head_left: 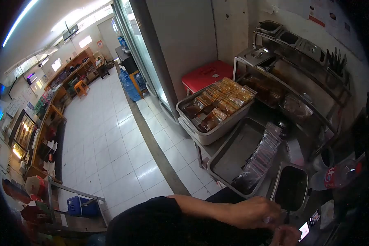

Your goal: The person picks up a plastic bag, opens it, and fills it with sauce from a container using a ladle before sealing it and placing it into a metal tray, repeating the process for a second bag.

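Note:
My left hand (256, 213) reaches in from the lower middle, its fingers curled into a pinch. Close against it at the bottom edge is my right hand (286, 235), also closed and partly cut off. Something small and shiny, perhaps clear plastic, shows between the fingers, but I cannot make out what it is. Just beyond the hands stands a steel pan (291, 186) of dark liquid. A long tray (223, 158) beside it bears a row of overlapping clear plastic packets (260, 158). A lit phone (304, 231) lies right of my hands.
A grey tub (213, 137) holds filled clear bags (227, 96) of orange-brown food. Behind it is a red cooler lid (207, 76). A steel rack (283, 67) carries several pans. A plastic bottle (340, 176) lies at right. Tiled floor (106, 143) stretches left.

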Demonstrator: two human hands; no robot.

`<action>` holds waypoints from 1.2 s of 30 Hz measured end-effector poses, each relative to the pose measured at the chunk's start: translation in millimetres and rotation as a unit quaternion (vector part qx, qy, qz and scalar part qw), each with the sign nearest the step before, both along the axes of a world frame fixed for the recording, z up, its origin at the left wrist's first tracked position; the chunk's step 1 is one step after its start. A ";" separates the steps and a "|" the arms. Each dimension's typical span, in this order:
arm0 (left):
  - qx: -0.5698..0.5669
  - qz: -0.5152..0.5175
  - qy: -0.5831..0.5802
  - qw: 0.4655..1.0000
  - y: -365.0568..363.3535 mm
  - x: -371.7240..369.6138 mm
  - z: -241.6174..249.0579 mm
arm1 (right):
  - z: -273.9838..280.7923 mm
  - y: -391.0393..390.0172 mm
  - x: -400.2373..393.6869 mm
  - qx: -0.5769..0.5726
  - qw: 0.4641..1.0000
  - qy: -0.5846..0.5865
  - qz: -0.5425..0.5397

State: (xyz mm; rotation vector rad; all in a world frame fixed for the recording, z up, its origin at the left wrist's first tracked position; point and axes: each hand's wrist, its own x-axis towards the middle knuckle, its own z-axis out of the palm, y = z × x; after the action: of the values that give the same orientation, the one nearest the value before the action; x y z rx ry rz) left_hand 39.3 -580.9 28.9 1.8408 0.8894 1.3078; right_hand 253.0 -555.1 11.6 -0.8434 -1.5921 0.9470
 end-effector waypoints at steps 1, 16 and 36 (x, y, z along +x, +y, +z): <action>0.003 -0.001 0.002 1.000 0.6 -0.4 -1.1 | -0.6 -0.4 0.1 -0.004 0.999 -0.049 -0.013; 0.026 0.014 -0.009 1.000 -5.1 -12.2 -10.7 | -4.2 -3.9 -0.7 -0.041 0.994 -0.098 0.028; -0.081 0.395 0.191 0.895 -12.1 -76.1 -13.0 | -59.0 -29.9 20.2 -0.161 0.982 -0.094 0.025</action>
State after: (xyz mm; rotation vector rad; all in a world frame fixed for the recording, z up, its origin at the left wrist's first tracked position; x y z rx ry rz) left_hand -36.8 -593.0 15.9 1.6748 2.0506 1.2571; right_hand 273.2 -585.0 -47.4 -1.1484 -1.6495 1.2106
